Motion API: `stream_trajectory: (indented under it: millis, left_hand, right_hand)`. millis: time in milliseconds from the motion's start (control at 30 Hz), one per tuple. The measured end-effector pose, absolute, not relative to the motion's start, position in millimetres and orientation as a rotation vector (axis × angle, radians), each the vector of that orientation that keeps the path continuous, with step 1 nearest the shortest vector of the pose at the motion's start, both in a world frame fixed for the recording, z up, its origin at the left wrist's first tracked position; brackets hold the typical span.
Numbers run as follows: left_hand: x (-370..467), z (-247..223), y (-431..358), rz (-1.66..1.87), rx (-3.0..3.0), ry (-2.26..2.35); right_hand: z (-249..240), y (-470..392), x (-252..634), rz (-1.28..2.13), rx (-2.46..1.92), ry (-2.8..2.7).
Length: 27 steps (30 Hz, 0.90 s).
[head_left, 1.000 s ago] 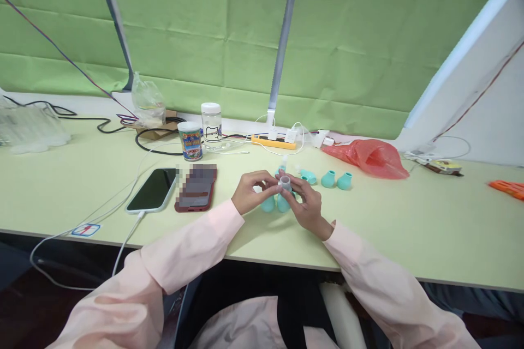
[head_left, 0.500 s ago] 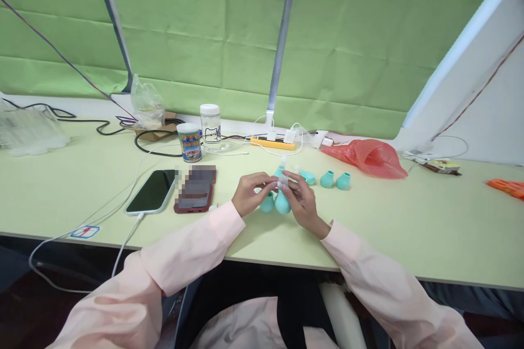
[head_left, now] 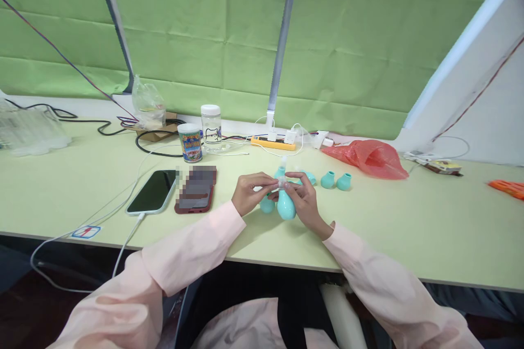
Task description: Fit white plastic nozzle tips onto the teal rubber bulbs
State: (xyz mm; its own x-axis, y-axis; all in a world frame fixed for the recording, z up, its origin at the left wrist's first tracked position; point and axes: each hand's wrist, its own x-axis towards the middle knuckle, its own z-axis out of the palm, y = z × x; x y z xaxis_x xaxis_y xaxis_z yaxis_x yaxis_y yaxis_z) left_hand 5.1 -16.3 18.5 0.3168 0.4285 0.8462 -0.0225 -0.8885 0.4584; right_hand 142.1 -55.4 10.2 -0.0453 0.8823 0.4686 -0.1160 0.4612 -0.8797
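Looking in remotely, I've got a glossy teal bulb, rounded, narrowing to its neck, btwn both hands nr front edge of pale table. L hand, fingertips pinched tight, has a clear fitting at the neck; R hand, half-curled, grips the neck. Cup: colourful label, text unreadable. Bottle: cat-like drawing. Green wall sheeting behind.

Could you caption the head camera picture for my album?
The left hand and right hand hold a teal bulb at its translucent top, with other bulbs nearby.
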Motion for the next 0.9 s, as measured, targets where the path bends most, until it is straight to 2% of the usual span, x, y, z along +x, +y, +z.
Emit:
stream_trajectory:
  millis: [167,333,667,900]
  left_hand:
    - [3.6,11.7,-10.7,1.778,2.641,0.407]
    - [-2.6,11.2,-10.9,1.750,3.020,0.457]
    - [-2.4,13.8,-9.6,1.794,2.952,0.464]
    - [-2.7,15.7,-9.6,1.609,3.078,0.442]
  right_hand:
    - [11.2,-54.9,141.2,0.971,-0.744,-1.338]
    - [13.5,-56.0,139.4,1.008,-0.757,-1.294]
    - [19.9,-56.3,144.2,1.052,-0.771,-1.375]
    - [21.4,-55.3,148.3,1.039,-0.803,-1.435]
